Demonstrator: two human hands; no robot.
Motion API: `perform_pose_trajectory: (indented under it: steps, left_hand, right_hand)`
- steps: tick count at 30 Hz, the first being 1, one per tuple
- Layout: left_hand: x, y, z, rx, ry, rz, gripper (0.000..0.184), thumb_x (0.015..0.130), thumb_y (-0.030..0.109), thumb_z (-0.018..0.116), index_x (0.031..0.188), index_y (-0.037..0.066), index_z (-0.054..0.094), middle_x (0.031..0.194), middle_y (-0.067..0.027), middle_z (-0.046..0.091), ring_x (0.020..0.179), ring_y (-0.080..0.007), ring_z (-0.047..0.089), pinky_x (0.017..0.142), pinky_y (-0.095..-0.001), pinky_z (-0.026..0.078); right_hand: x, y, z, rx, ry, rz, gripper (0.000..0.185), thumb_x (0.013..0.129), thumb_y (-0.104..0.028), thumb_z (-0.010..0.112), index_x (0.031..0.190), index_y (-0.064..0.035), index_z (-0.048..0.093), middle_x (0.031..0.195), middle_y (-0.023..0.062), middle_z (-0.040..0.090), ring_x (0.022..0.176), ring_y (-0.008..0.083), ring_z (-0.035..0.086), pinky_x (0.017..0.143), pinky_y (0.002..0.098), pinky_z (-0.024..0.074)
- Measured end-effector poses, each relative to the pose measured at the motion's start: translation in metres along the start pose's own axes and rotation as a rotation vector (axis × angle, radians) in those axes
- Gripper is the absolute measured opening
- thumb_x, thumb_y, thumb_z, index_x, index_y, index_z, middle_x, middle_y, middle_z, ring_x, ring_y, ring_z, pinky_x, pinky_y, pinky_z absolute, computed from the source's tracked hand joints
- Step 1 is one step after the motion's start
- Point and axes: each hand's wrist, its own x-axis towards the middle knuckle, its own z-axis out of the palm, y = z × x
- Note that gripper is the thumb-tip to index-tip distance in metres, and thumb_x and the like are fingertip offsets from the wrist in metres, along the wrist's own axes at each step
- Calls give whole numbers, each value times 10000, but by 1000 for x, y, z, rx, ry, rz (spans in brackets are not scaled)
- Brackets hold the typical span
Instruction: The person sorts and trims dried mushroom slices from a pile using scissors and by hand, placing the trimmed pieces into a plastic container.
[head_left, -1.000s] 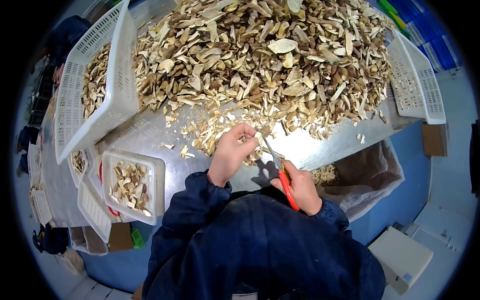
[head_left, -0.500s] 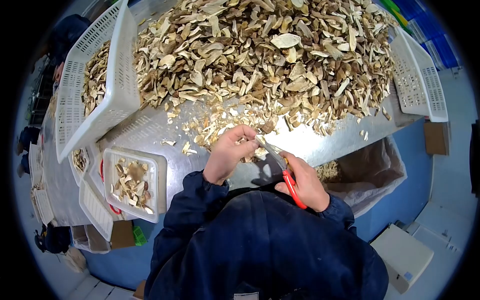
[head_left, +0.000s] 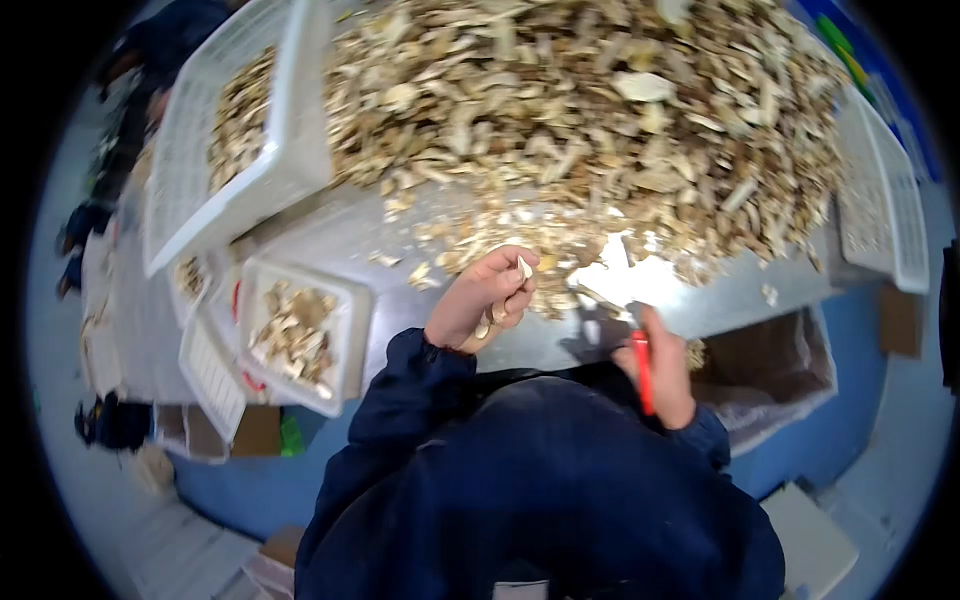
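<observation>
My left hand is closed, with a small pale dried mushroom slice pinched at its fingertips. Another pale bit shows lower down by the curled fingers. Wrapped around red-handled scissors, my right hand is at the table's front edge, apart from the left. Motion blurs the scissor blades, so I cannot tell whether they are open. Beyond both hands lies a big heap of dried mushroom slices, with small scraps along its near side.
A white tray with cut pieces stands left on the metal table. A tilted white basket holds slices at the far left; another basket is at the right. Below the table's right edge is a lined bin.
The scissors have moved away from my left fingertips, to the right with my right hand. My left hand has turned and now shows the pale slice. The whole view has shifted.
</observation>
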Motion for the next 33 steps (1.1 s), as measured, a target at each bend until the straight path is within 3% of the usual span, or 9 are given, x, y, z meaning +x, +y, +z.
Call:
perform_pose_trajectory:
  steps: [2, 3, 4, 6, 9, 14, 19, 29, 33]
  left_hand:
    - [-28, 15, -36, 82, 91, 120, 204, 921, 171, 560, 1097, 68, 542, 861, -37, 546, 628, -57, 473, 472, -198, 345]
    - [-48, 25, -38, 161, 383, 246, 174, 921, 183, 556, 1035, 52, 569, 867, -40, 547, 600, -52, 470, 476, -199, 349]
    - [-66, 29, -55, 423, 491, 601, 144, 927, 173, 551, 960, 38, 592, 815, -25, 549, 572, -50, 457, 470, -200, 342]
    - [-112, 48, -90, 678, 1020, 608, 183, 942, 181, 526, 942, 36, 637, 742, 9, 559, 595, -60, 462, 529, -198, 365]
    - [-159, 71, -120, 921, 1318, 759, 157, 931, 168, 572, 908, 28, 639, 732, 35, 560, 600, -17, 451, 530, -182, 336]
    - [-183, 95, -166, 947, 1402, 729, 212, 915, 169, 579, 977, -15, 664, 772, 19, 608, 652, -89, 518, 609, -247, 421]
    - [-194, 86, -151, 1488, 1365, 358, 168, 785, 72, 652, 942, 12, 661, 800, -105, 615, 709, -168, 570, 647, -293, 448]
    - [-181, 47, -135, 1905, 1164, 187, 174, 787, 1, 618, 960, 14, 641, 872, -116, 564, 748, -254, 620, 674, -363, 496]
    - [-190, 46, -129, 1728, 1196, 321, 168, 829, 36, 605, 992, 16, 639, 847, -72, 565, 727, -199, 591, 662, -325, 483]
  right_hand:
    - [1, 13, -1, -12, 72, 18, 491, 781, -202, 724, 1191, -18, 525, 692, 133, 608, 637, 259, 635, 607, 348, 490]
    - [4, 18, -1, 0, 131, 3, 374, 840, -156, 629, 1188, -46, 548, 655, 42, 536, 615, 130, 557, 584, 290, 450]
    - [5, 22, -4, 16, 123, 55, 351, 872, -156, 595, 1199, -41, 544, 662, 30, 521, 639, 118, 569, 589, 273, 448]
    - [10, 45, -3, 26, 198, 41, 345, 903, -127, 530, 1236, -37, 529, 733, 34, 538, 661, 125, 586, 599, 265, 462]
    - [17, 61, -6, 25, 245, 80, 366, 911, -85, 486, 1272, -27, 510, 787, 44, 544, 685, 124, 585, 638, 263, 481]
    - [20, 61, -10, 48, 357, -29, 446, 921, -315, 592, 1214, 16, 532, 659, 57, 421, 611, 163, 395, 572, 319, 369]
    - [9, 73, -13, 69, 401, 33, 374, 923, -233, 566, 1213, 2, 534, 683, 42, 464, 603, 138, 429, 580, 278, 407]
    - [20, 57, -8, 54, 320, -14, 377, 910, -201, 576, 1232, -9, 534, 680, 49, 434, 626, 150, 407, 582, 294, 376]
    - [23, 52, -6, 51, 350, -69, 371, 894, -181, 583, 1220, -9, 536, 653, 38, 388, 604, 146, 385, 553, 297, 355]
